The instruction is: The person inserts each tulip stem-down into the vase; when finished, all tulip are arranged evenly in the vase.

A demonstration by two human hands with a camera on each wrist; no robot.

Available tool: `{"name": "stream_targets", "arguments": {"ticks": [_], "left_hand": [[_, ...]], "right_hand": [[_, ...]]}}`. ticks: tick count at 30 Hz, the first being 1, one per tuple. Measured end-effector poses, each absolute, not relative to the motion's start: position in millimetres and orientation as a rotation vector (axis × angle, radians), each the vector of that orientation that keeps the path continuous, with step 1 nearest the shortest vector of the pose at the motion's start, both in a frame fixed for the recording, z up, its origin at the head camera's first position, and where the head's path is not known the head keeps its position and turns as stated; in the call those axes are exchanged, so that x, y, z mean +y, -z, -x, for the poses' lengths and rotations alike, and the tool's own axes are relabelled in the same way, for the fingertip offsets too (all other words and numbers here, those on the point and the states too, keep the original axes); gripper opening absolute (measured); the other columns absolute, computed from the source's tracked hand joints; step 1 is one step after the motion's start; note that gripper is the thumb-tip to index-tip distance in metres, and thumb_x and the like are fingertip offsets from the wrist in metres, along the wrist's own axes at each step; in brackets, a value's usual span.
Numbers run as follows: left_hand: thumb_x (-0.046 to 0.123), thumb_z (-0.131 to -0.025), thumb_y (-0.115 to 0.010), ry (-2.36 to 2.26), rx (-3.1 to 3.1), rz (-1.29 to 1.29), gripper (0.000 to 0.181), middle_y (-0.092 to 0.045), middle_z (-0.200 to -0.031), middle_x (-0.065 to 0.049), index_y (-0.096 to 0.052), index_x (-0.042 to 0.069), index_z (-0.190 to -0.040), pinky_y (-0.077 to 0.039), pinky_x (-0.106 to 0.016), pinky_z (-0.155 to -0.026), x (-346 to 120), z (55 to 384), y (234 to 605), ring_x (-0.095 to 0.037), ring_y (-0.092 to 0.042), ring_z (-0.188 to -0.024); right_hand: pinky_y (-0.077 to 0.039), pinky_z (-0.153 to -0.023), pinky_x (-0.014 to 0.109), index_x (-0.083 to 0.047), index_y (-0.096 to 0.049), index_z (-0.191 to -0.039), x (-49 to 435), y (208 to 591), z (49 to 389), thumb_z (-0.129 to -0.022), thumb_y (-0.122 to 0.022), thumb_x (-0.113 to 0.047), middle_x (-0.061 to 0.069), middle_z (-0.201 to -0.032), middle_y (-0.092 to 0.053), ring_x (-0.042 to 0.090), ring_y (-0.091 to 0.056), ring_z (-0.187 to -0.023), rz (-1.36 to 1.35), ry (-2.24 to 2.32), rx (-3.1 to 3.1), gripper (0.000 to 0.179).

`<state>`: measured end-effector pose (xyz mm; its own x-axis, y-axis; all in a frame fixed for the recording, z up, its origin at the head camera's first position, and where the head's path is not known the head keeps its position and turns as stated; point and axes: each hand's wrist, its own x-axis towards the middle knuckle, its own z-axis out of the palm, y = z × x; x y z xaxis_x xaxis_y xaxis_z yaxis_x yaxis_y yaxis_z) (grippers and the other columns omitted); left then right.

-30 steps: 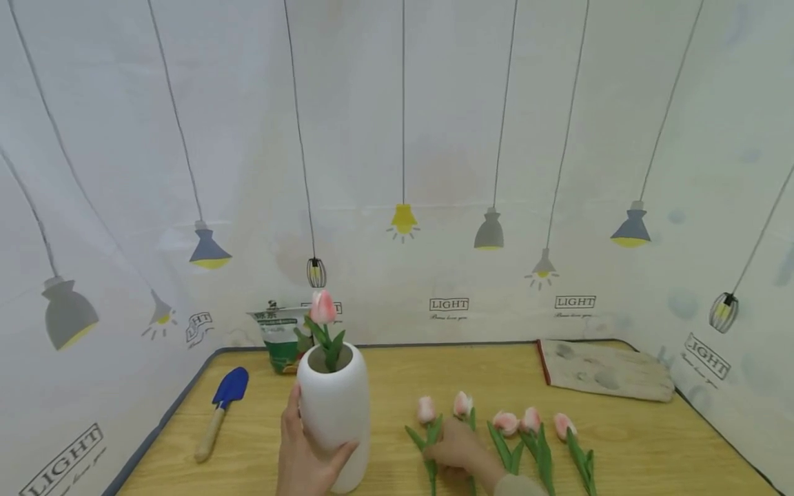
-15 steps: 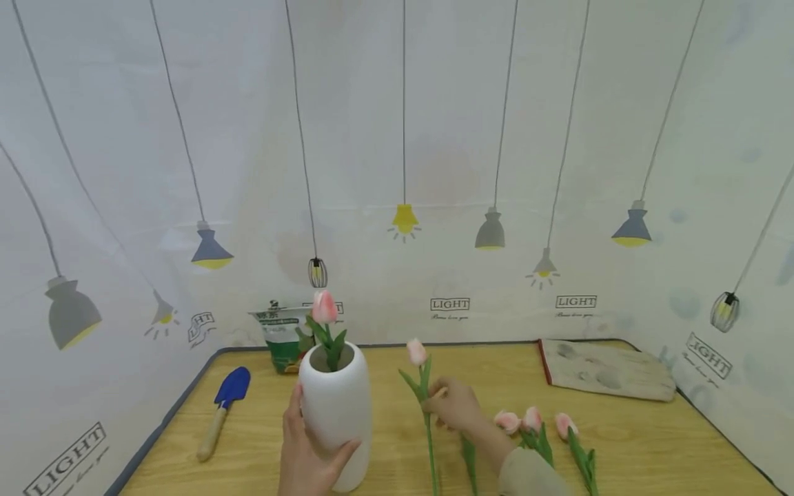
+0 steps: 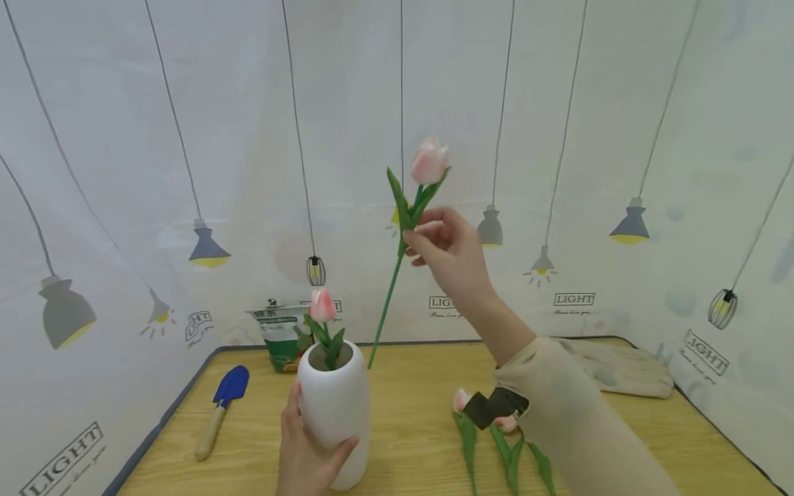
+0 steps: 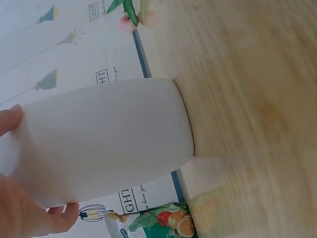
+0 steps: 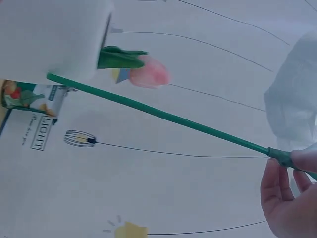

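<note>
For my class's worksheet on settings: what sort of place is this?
Probably a tabletop set up for flower or garden work, judging by the vase with a tulip, the trowel and the lamp-printed backdrop.

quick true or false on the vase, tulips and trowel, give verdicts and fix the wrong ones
1. The left hand holds the white vase. True.
2. The right hand pinches a pink tulip. True.
3. That tulip's stem is inside the vase. False: the stem is outside it.
4. The vase contains three tulips. False: only one tulip shows in it.
5. The trowel has a blue blade. True.
6. The trowel lies right of the vase. False: it lies left.
</note>
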<state>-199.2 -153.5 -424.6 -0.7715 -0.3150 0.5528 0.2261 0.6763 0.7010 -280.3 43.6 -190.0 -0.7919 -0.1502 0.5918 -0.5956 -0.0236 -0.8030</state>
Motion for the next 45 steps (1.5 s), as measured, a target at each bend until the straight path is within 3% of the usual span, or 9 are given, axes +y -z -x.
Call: {"name": "stream_targets", "arguments": {"ticks": [4,8,15,24,27,32,40,45], "left_hand": [[0.023,-0.054,-0.084,1.048,-2.221,-0.072,0.115,-0.034,-0.129,-0.022,-0.009,0.019,-0.141,-0.041,-0.06,-0.083,-154,201,427,-0.044,-0.046,-0.109],[0.024,-0.055,-0.084,1.048,-2.238,-0.084,0.116,-0.034,-0.129,-0.022,-0.007,0.021,-0.141,-0.041,-0.061,-0.083,-154,201,427,-0.045,-0.046,-0.108],[0.027,-0.056,-0.084,1.062,-2.26,-0.104,0.116,-0.033,-0.13,-0.021,-0.006,0.023,-0.141,-0.04,-0.061,-0.084,-155,199,425,-0.046,-0.046,-0.109],[0.026,-0.057,-0.083,1.103,-2.298,-0.12,0.115,-0.031,-0.13,-0.021,-0.004,0.024,-0.141,-0.041,-0.06,-0.084,-155,198,421,-0.046,-0.045,-0.11],[0.027,-0.058,-0.083,1.113,-2.303,-0.13,0.115,-0.031,-0.13,-0.02,-0.004,0.024,-0.141,-0.041,-0.06,-0.084,-155,198,421,-0.045,-0.045,-0.11],[0.029,-0.059,-0.082,1.114,-2.323,-0.151,0.114,-0.031,-0.131,-0.019,-0.003,0.024,-0.141,-0.042,-0.059,-0.083,-156,195,420,-0.045,-0.045,-0.11],[0.03,-0.058,-0.082,1.111,-2.322,-0.163,0.115,-0.031,-0.131,-0.019,-0.004,0.023,-0.141,-0.041,-0.059,-0.085,-156,193,420,-0.044,-0.045,-0.111],[0.028,-0.058,-0.082,1.127,-2.295,-0.136,0.114,-0.034,-0.128,-0.02,-0.005,0.023,-0.142,-0.041,-0.059,-0.085,-156,195,419,-0.043,-0.046,-0.11]], "right_hand": [[-0.052,-0.061,0.025,-0.005,-0.052,-0.093,40,168,272,-0.083,-0.059,-0.006,-0.006,-0.074,-0.062,0.01,-0.06,-0.065,-0.846,-1.913,-1.757,0.013],[-0.052,-0.062,0.026,-0.006,-0.052,-0.093,32,167,269,-0.083,-0.06,-0.006,-0.005,-0.074,-0.062,0.012,-0.06,-0.066,-0.867,-1.95,-1.74,0.013],[-0.052,-0.055,0.028,-0.004,-0.053,-0.097,11,213,273,-0.084,-0.058,-0.008,0.012,-0.084,-0.062,0.02,-0.059,-0.068,-0.933,-1.805,-2.011,0.015],[-0.041,-0.048,0.02,-0.011,-0.062,-0.082,-8,276,270,-0.078,-0.065,-0.018,0.005,-0.076,-0.063,0.01,-0.049,-0.06,-1.035,-1.396,-2.434,0.009],[-0.037,-0.045,0.018,-0.01,-0.065,-0.079,-11,284,272,-0.076,-0.066,-0.016,0.003,-0.071,-0.06,0.01,-0.044,-0.056,-1.08,-1.315,-2.512,0.006],[-0.041,-0.046,0.019,-0.01,-0.067,-0.079,-13,291,275,-0.077,-0.064,-0.016,0.001,-0.067,-0.058,0.008,-0.046,-0.056,-1.101,-1.317,-2.59,0.007],[-0.044,-0.054,0.021,-0.014,-0.067,-0.082,-8,297,276,-0.081,-0.061,-0.022,-0.001,-0.076,-0.062,0.011,-0.05,-0.066,-1.08,-1.368,-2.578,0.01],[-0.045,-0.049,0.02,-0.008,-0.066,-0.084,22,311,289,-0.083,-0.061,-0.019,0.006,-0.076,-0.064,0.005,-0.05,-0.056,-1.069,-1.408,-2.445,0.013]]}}
